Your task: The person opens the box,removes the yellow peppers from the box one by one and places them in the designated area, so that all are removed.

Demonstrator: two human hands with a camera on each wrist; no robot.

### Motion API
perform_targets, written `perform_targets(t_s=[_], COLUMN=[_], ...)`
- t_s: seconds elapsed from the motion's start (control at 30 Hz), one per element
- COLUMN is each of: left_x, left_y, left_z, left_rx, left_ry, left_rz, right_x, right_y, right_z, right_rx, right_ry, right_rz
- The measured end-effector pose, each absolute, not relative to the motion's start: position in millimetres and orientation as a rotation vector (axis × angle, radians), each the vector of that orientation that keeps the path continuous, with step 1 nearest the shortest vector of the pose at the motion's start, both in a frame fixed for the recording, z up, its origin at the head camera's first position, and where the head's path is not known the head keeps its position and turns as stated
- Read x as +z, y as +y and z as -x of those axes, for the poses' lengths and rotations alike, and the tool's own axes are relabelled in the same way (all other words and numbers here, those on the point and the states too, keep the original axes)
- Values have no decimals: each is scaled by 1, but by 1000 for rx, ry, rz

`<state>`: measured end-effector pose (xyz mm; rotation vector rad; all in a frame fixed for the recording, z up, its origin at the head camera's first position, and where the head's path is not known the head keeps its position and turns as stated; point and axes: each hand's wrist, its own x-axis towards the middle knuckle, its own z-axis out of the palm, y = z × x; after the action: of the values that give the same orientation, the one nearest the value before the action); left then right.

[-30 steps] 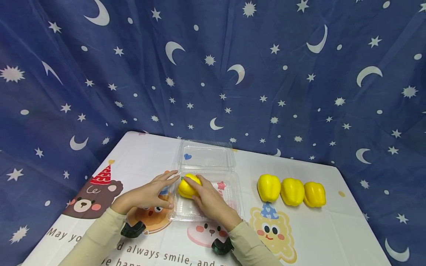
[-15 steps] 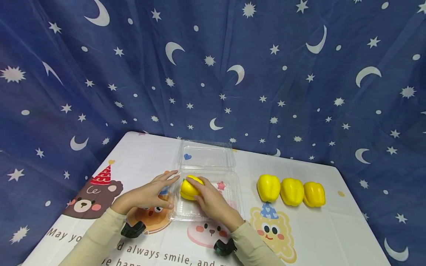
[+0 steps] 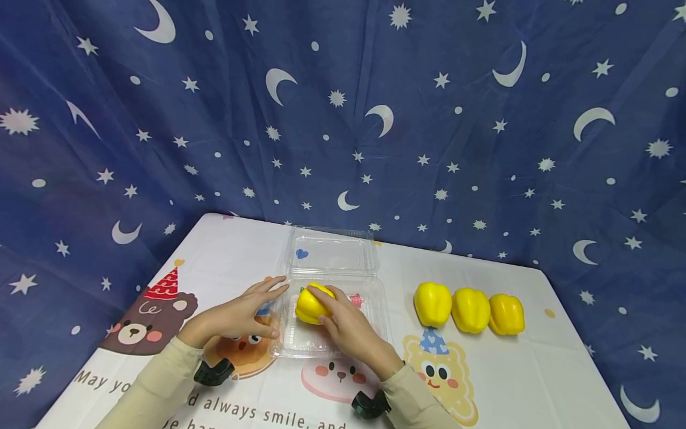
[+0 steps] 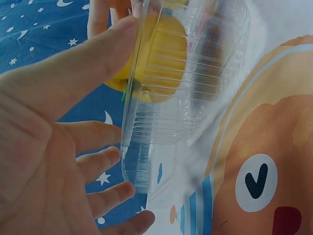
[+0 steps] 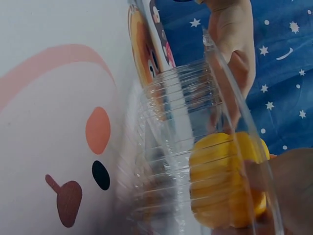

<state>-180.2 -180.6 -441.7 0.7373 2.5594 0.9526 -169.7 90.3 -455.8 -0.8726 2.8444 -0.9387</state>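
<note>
My right hand [image 3: 354, 328] grips a yellow bell pepper [image 3: 309, 308], fingers over its top and right side. The pepper is inside the base of a clear plastic clamshell box [image 3: 302, 345], toward its left half. In the right wrist view the pepper [image 5: 215, 181] shows through the ribbed wall, partly covered by the thumb. My left hand [image 3: 238, 313] is at the box's left edge with fingers spread and fairly straight. The left wrist view has its thumb and fingertips along the rim of the box [image 4: 168, 120]; firm contact is hard to judge.
The box's lid [image 3: 334, 251] lies folded back behind the base. A row of yellow bell peppers [image 3: 470, 310] stands to the right on the printed white tablecloth [image 3: 546, 369]. Behind the table hangs a dark blue curtain [image 3: 321, 149] with moons and stars.
The right hand has shifted slightly rightward and toward me with the pepper, away from the box's left wall. My left hand has stayed put.
</note>
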Motion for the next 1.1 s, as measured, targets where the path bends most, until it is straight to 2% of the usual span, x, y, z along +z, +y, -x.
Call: perform_targets(t_s=[1.1], left_x=[-442], left_y=[-181], left_z=[180], left_rx=[964], left_ry=[2555], left_rz=[-741], right_x=[-432], right_y=[121], right_z=[149], right_rx=[-1092], right_ry=[2904], right_rz=[815])
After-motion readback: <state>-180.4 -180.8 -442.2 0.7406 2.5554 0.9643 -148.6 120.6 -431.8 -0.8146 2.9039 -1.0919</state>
